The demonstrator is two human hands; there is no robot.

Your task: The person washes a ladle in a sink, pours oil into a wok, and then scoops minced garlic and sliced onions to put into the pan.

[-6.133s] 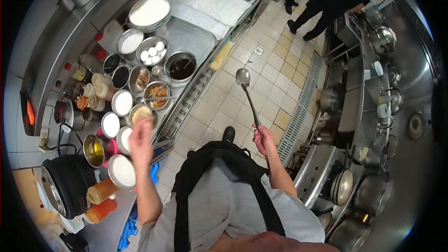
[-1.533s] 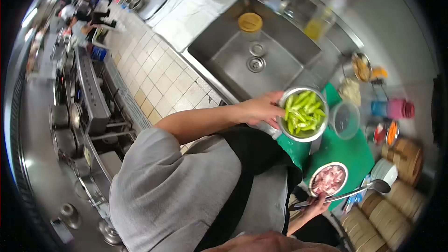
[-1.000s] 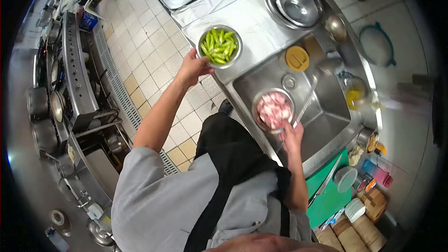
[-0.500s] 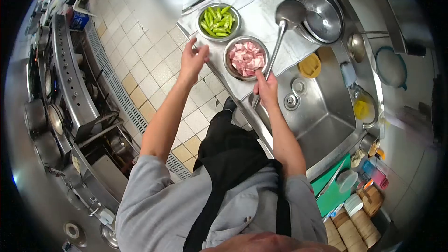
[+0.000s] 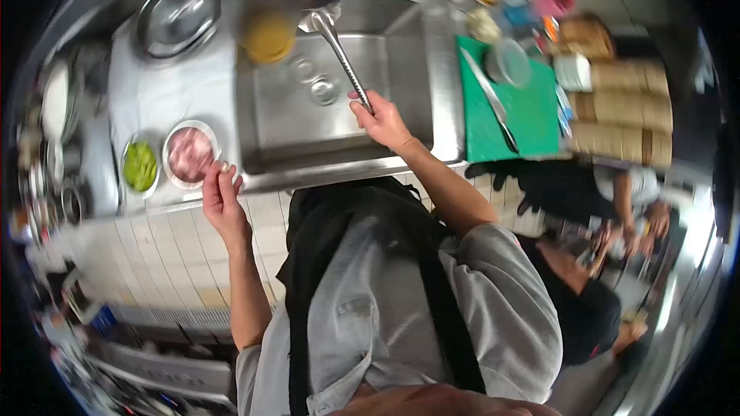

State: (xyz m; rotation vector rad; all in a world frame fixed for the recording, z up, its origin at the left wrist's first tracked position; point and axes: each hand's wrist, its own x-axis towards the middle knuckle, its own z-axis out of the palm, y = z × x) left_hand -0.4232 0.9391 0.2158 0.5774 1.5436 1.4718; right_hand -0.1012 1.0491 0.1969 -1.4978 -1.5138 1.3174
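My right hand [image 5: 383, 122] is closed around the end of a long-handled metal wok ladle [image 5: 339, 50]. The ladle stretches over the sink [image 5: 401, 54], its dark scoop end toward the back edge. My left hand [image 5: 223, 199] is by the front counter edge, fingers loosely bent and slightly apart. Its fingertips are right at the rim of a metal bowl of cut raw pinkish meat [image 5: 190, 152]. Left of that stands a smaller-looking bowl of green chili peppers [image 5: 140, 166]. Both bowls rest on a white cloth [image 5: 154, 100].
Stacked metal bowls [image 5: 179, 19] stand at the cloth's back. Right of the sink, a knife [image 5: 493, 104] and a clear container [image 5: 508, 63] lie on a green cutting board [image 5: 532, 123]. Bamboo steamers [image 5: 624, 112] are beyond. Another person [image 5: 570, 185] works close on the right.
My view and body have turned right toward the sink and cutting board. The ladle has swung off the cloth to over the sink. My left hand has come to the meat bowl's rim.
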